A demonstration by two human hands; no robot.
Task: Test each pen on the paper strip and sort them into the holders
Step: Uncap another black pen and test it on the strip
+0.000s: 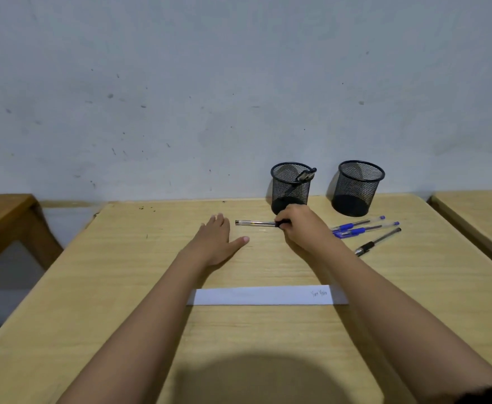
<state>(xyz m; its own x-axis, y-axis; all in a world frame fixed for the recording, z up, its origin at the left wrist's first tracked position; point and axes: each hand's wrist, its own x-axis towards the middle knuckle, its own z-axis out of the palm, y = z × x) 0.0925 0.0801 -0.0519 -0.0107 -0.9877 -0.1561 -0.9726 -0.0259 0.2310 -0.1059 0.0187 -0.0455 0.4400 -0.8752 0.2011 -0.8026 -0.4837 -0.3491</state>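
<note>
Pens for the test are spread over the far right part of a pale wooden tabletop (128, 287), which fills the lower half of the view and butts against a scuffed grey wall (180, 83) along its far edge. Both bare forearms reach out from the near edge. A white paper strip (253, 295) lies crosswise in the middle of the tabletop, running under the right forearm, with a small scribble near its right end. Two black mesh holders stand at the far edge right of centre: the left holder (291, 186) has one pen leaning against its rim, and whether the right holder (358, 188) has anything in it cannot be told. The left hand (215, 243) lies flat, palm down, fingers together and thumb spread out to the right. The right hand (303, 228) sits just in front of the left holder, its fingers curled and pinching the dark grip end of a clear black pen (255, 223) that lies level, pointing left toward the left hand's fingertips. Just right of that hand, two blue pens (361, 227) lie side by side, slanting toward the far right corner, and another black pen (380, 242) lies just nearer at a similar slant.
</note>
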